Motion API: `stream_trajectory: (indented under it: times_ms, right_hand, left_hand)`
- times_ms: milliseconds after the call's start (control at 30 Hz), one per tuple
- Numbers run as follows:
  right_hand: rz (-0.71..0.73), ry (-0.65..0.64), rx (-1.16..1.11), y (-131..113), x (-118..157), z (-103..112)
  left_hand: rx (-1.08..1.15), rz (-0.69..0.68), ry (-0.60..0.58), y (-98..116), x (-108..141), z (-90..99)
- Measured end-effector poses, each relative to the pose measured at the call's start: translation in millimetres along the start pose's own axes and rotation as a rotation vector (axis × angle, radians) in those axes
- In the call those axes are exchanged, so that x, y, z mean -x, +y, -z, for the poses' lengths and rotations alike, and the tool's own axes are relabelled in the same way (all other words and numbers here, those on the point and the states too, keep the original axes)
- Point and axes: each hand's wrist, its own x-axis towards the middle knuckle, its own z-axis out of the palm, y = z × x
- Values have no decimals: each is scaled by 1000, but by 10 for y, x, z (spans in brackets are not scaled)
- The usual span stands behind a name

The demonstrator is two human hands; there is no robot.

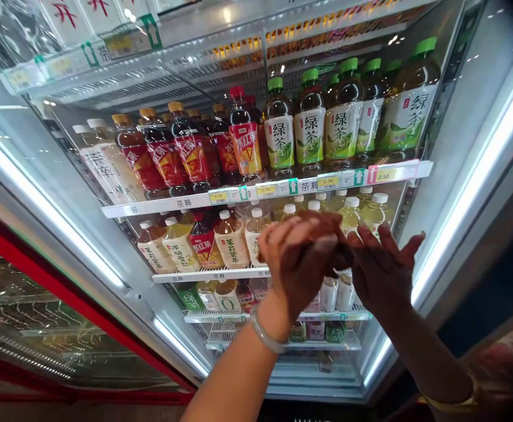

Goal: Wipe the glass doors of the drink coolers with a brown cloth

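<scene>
My left hand (294, 261), with a pale bangle (267, 333) at the wrist, is raised in front of the drinks shelves, its fingers curled inward. A dark reddish-brown patch shows at its fingertips, but blur and shadow hide what it is. Close beside it on the right, my right hand (382, 275) is in shadow with fingers apart and thumb stretched outward. Its inner fingertips meet or overlap the left fingers; I cannot tell which. Behind both hands stand pale tea bottles with white caps (377, 214), partly covered by them.
An upright lit cooler surrounds the shelves (256, 196). Green tea bottles (310, 120) stand upper right, red-labelled tea bottles (190, 146) to their left. Lower shelves hold more drinks. Bright light strips (50, 205) run down both sides. A red-framed cooler (63, 281) adjoins at left.
</scene>
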Motion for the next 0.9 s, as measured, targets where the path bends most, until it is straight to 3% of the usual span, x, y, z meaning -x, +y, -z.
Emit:
stream_trajectory:
  times_ms: [100,233,300,400,467,533,600,667,800,900]
  right_hand:
    - [53,18,35,36,-4,49]
    - [17,16,51,141,109,51]
    - [17,13,41,189,155,41]
    - [37,24,16,217,146,57]
    - [43,18,28,210,110,89]
    - [33,-6,20,190,86,124]
    - [-23,1,-64,153,98,152]
    - [-131,55,-208,86,145,169]
    - [-333,111,-498,-132,247,191]
    - [-301,110,-488,-278,257,236]
  left_hand:
    - [-47,56,53,5,-134,-69]
    - [60,-74,-138,286,391,-174]
    - [104,-106,-208,367,496,-196]
    - [112,-48,-235,320,134,-200]
    - [44,30,-129,233,-213,-213]
    - [-38,34,-64,181,-370,-254]
    - [-51,-43,-42,223,-248,-313]
    - [17,-98,-99,349,60,-372]
    - [109,39,-156,624,570,-418]
    - [217,82,-211,748,590,-384]
